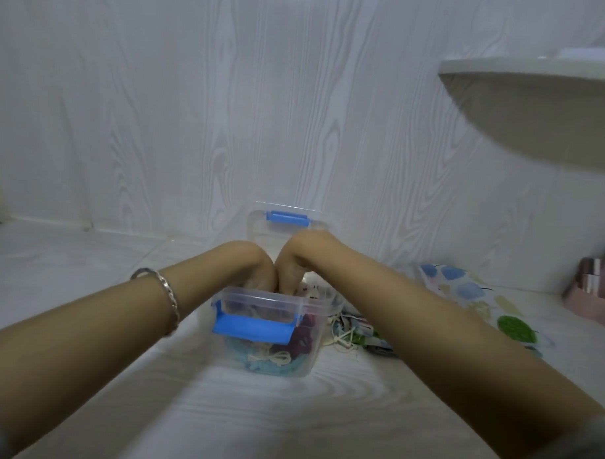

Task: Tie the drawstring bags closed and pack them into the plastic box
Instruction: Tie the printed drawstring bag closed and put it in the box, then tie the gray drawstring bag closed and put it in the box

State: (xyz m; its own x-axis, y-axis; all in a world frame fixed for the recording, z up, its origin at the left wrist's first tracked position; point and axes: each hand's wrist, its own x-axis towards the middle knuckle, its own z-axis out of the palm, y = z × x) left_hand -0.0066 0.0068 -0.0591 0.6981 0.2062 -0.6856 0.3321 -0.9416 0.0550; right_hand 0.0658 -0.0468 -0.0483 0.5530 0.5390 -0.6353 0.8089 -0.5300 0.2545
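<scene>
Two hands meet knuckle to knuckle over the open plastic box (303, 363) on the floor. The left hand (253, 263), with a bracelet (170, 293) on its forearm, plunges its fingers below the rim, where they are out of sight; whether they are spread or pinching cannot be told. Through the clear wall under the blue latch (253, 327) sits a blue bag (255, 365), already tied with a cream bow (272, 358), and beside it a dark red bag (304, 336). The right hand (298, 258) curls its fingers (292, 280) downward into the box, and what they hold, if anything, is hidden by the rim and the blur.

The bags look like soft, light cloth that will squash down and fill the corners, so pressing from above should seat them. The thin cords look likely to slip loose, so the gathered neck just under the bow seems the safest place to take hold. The lid (256, 227) leans on the wall behind the box.

Just right of the box lies a heap of loose bags (356, 330) with their cream strings trailing, not yet packed. Further right are a spotted cloth (463, 290) and a pink container (590, 301).
</scene>
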